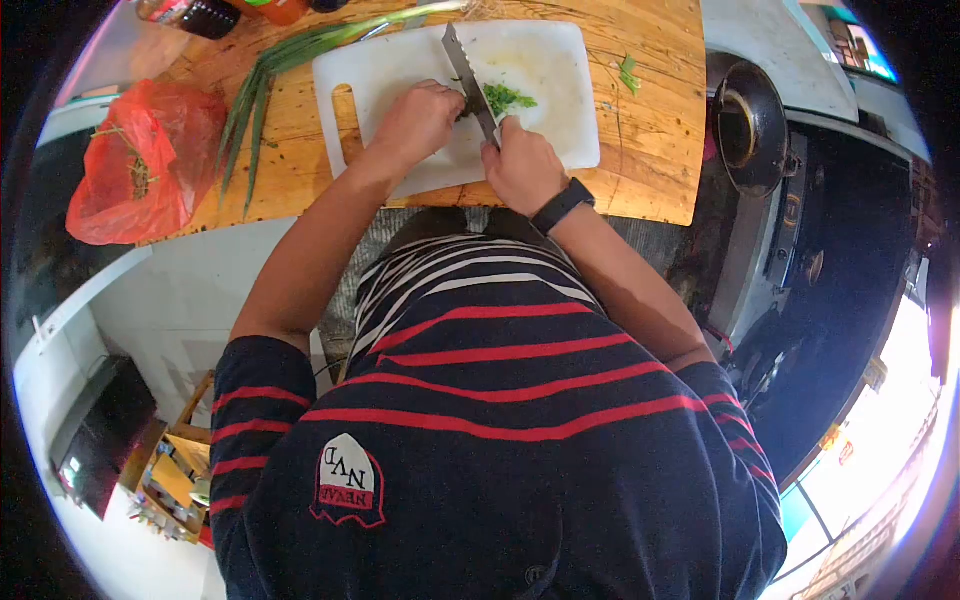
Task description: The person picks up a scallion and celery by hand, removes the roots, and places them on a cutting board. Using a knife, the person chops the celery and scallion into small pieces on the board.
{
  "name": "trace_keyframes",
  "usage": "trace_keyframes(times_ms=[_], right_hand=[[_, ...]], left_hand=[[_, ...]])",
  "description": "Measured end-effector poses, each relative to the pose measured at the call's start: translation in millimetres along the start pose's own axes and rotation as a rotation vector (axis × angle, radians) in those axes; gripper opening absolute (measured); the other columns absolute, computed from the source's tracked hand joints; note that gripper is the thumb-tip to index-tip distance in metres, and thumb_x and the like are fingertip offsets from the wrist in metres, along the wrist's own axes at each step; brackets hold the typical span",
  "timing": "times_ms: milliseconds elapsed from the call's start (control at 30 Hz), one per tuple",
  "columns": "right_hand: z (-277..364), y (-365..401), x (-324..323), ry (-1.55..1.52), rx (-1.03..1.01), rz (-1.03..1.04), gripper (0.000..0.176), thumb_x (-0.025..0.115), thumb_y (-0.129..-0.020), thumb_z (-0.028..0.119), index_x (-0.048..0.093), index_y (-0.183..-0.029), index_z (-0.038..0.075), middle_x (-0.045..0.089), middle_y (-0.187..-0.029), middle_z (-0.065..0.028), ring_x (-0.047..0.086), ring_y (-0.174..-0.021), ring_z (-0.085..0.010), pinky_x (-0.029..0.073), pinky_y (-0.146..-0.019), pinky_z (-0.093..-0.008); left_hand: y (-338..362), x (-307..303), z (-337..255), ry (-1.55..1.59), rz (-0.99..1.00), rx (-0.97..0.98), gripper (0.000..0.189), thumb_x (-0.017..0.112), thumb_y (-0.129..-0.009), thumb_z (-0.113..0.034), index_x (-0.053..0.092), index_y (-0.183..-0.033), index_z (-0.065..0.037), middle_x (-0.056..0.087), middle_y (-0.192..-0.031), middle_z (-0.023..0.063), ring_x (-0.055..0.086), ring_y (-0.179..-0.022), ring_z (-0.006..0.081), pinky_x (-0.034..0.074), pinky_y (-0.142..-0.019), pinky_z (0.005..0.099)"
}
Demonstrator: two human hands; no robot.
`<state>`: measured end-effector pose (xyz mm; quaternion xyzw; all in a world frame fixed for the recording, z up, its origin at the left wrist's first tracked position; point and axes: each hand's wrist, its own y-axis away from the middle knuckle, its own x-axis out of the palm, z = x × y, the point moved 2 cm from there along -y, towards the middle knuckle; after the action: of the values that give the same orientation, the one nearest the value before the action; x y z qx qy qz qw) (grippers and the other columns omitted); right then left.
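Note:
On a wooden table lies a white cutting board (420, 62) with a handle slot on its left. My right hand (523, 165) is closed round the handle of a knife (468, 80), whose serrated blade points away from me over the board. Left of the blade, my left hand (418, 122) is closed, its fingertips pressing a small dark green bunch (463, 112) against the board beside the knife. Chopped green herbs (508, 98) form a small pile just right of the blade. The underside of my left hand is hidden.
Long green onions (262, 88) lie along the board's left and far sides. A red plastic bag (180, 150) holding scraps sits at the table's left. Herb leaves (628, 75) lie right of the board. A black wok (750, 128) stands beyond the table's right edge.

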<state>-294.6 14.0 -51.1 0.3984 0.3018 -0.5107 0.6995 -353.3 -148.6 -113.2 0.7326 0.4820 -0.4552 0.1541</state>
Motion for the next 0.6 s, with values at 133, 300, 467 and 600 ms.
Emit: trace_keyframes(times_ms=[133, 300, 467, 600], right_hand=[[-6, -17, 12, -0.035, -0.045, -0.079, 0.028, 0.06, -0.088, 0.022, 0.051, -0.089, -0.004, 0.061, -0.071, -0.0306, 0.062, -0.07, -0.0486, 0.049, -0.067, -0.0562], [5, -9, 6, -0.042, -0.076, -0.063, 0.026, 0.059, -0.087, 0.021, 0.05, -0.087, -0.004, 0.061, -0.069, -0.03, 0.062, -0.069, -0.048, 0.049, -0.066, -0.0553], [2, -22, 9, -0.008, -0.064, -0.07, 0.026, 0.058, -0.087, 0.021, 0.051, -0.088, -0.004, 0.062, -0.071, -0.0303, 0.062, -0.07, -0.0483, 0.05, -0.067, -0.0559], [4, -12, 13, 0.012, 0.009, -0.03, 0.027, 0.057, -0.088, 0.021, 0.051, -0.089, -0.005, 0.062, -0.074, -0.0312, 0.063, -0.073, -0.0485, 0.05, -0.069, -0.0562]], left_hand=[[-1, -5, -3, 0.04, 0.0, 0.019, 0.007, 0.061, -0.074, -0.002, 0.065, -0.08, -0.001, 0.065, -0.079, 0.0175, 0.062, -0.083, 0.0366, 0.051, -0.075, 0.0445], [-2, -7, -1, 0.039, 0.038, -0.008, 0.008, 0.06, -0.073, -0.001, 0.065, -0.08, -0.001, 0.065, -0.081, 0.018, 0.062, -0.083, 0.0375, 0.051, -0.076, 0.0454], [-1, -8, -6, 0.054, -0.013, 0.019, 0.006, 0.06, -0.072, 0.0, 0.063, -0.077, -0.001, 0.065, -0.081, 0.0179, 0.062, -0.083, 0.0373, 0.051, -0.076, 0.0451], [0, -8, -4, 0.029, 0.004, -0.003, 0.006, 0.06, -0.072, 0.0, 0.063, -0.078, -0.001, 0.064, -0.081, 0.0175, 0.062, -0.084, 0.0372, 0.051, -0.076, 0.0451]])
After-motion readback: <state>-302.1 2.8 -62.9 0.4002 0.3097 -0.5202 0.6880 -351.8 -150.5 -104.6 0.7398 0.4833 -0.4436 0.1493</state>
